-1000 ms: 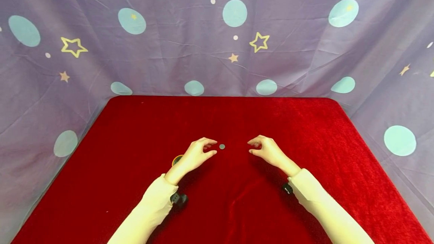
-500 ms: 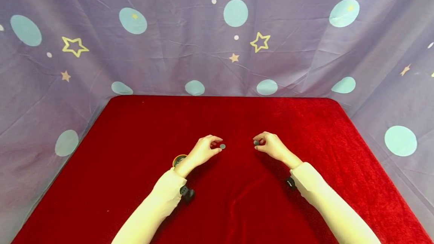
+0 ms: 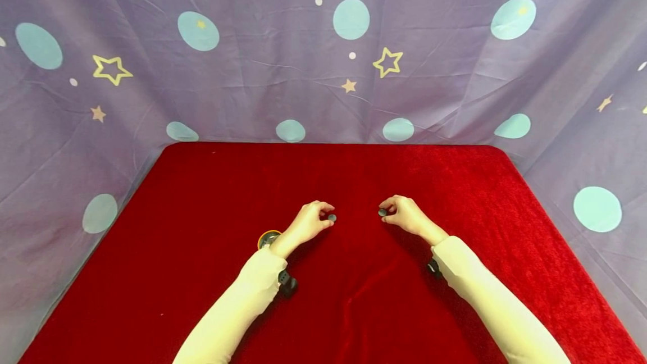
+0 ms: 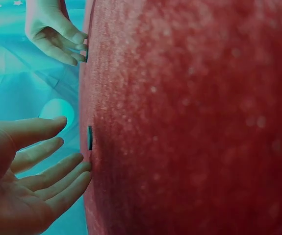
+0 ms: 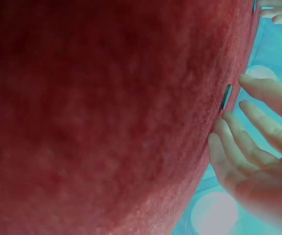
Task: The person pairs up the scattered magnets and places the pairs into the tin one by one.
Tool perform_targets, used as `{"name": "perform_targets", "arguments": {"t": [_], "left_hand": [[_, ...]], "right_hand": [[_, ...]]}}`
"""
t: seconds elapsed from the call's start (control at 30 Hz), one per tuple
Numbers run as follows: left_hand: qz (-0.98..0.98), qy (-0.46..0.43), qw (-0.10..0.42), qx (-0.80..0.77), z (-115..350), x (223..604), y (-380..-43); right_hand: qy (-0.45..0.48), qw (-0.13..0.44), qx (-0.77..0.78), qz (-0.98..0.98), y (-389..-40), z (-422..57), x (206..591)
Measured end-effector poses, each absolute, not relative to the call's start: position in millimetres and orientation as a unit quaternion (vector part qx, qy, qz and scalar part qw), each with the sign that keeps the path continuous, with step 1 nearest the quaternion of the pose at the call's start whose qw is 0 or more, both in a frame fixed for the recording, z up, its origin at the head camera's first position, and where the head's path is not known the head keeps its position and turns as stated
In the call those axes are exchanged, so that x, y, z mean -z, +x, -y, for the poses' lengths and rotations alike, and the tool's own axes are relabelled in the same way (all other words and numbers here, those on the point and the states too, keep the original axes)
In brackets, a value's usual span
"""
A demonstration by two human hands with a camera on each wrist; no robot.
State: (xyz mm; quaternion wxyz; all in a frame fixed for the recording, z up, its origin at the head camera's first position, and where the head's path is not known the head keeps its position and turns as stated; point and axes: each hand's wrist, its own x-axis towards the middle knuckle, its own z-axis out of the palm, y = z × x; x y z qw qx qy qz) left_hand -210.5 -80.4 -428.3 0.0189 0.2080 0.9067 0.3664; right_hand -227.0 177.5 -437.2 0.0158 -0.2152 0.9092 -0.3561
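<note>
Two small, flat, grey round discs lie on the red cloth, one by each hand. In the head view my left hand [image 3: 306,221] is at the left disc [image 3: 332,218], thumb on the near side and fingers on the far side. The left wrist view shows that disc [image 4: 89,138] beside the spread, slightly bent fingers, with a gap to the thumb. My right hand [image 3: 407,215] reaches round the right disc [image 3: 382,213] in the same way. Seen from the right wrist, this disc [image 5: 225,97] lies between thumb and fingertips, with no plain grip on it.
A round dark object with a yellow-orange rim [image 3: 268,239] sits behind my left wrist, partly covered by it. Red velvety cloth [image 3: 354,173] covers the table, with a crease in front. A purple curtain [image 3: 323,72] with stars and dots hangs around the table.
My left hand has moved right until its fingertips flank the left disc. The right hand has shifted slightly right and away from me, and the right disc, hidden earlier, now shows.
</note>
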Motion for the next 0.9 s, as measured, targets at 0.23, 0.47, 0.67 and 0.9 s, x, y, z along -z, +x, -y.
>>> {"name": "perform_targets", "arguments": {"t": [0.23, 0.47, 0.67, 0.9], "left_hand": [[-0.904, 0.253, -0.02, -0.344, 94.2, 544.7, -280.9], [-0.906, 0.266, -0.025, -0.327, 109.2, 720.0, -393.4], [-0.916, 0.257, -0.012, -0.307, 104.9, 698.8, -383.3], [-0.918, 0.262, -0.013, -0.297, 98.6, 633.0, -345.7]], "right_hand": [[-0.219, 0.022, 0.35, -0.911, -232.0, -177.0, 437.1], [-0.217, 0.023, 0.336, -0.916, -234.5, -177.2, 437.9], [-0.217, 0.017, 0.325, -0.92, -236.6, -177.2, 439.4], [-0.213, 0.017, 0.324, -0.921, -236.6, -177.5, 440.1]]}}
